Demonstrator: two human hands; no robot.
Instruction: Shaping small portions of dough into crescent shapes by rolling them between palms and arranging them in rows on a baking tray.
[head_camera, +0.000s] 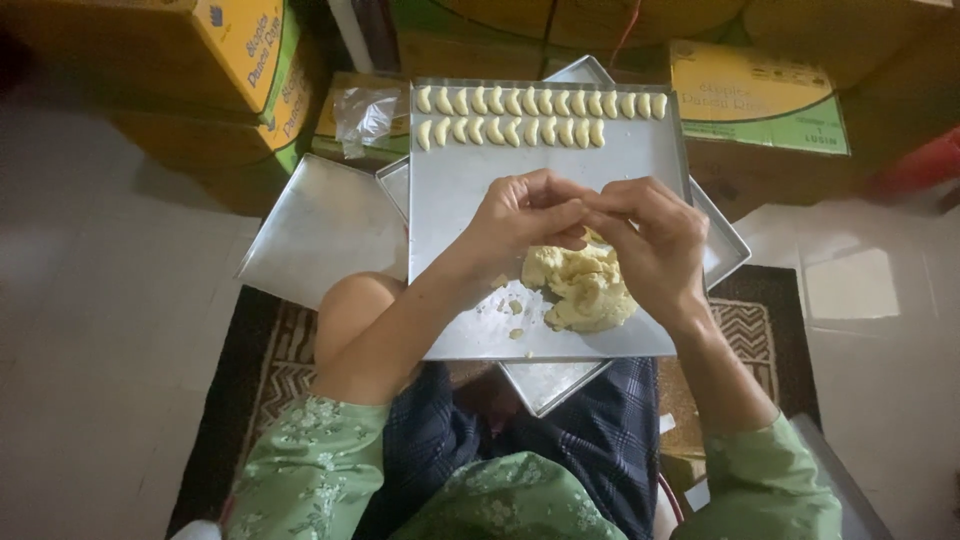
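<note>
Nearest the camera are green floral sleeves (320, 470) and a dark checked lap, with a bare knee (355, 305) raised at the left. From there the forearms run far into the scene to where the hands meet over the metal tray (460, 190).

The left hand (520, 215) is curled, its fingertips pinched together against those of the right hand (650, 235), which is likewise bent inward; between them they seem to pinch a small bit of dough, though the piece itself is hidden by the fingers.

Just below and between the hands, on the near right part of the tray, lies the lump of pale yellow dough (585, 290), rough and crumbly at its edges, with a few crumbs (515, 308) loose to its left. It looks soft, light and easily torn: best taken in small pinches off the edge with the fingertips, and likely to crack or smear if squeezed hard.

At the tray's far edge sit two rows of shaped dough crescents (540, 103), lying close together; these look fragile and would deform under any firm grip.

Further trays (320, 225) are stacked askew beneath and to the left. Cardboard boxes (240, 60) stand beyond, and a patterned mat (280, 360) lies underneath.
</note>
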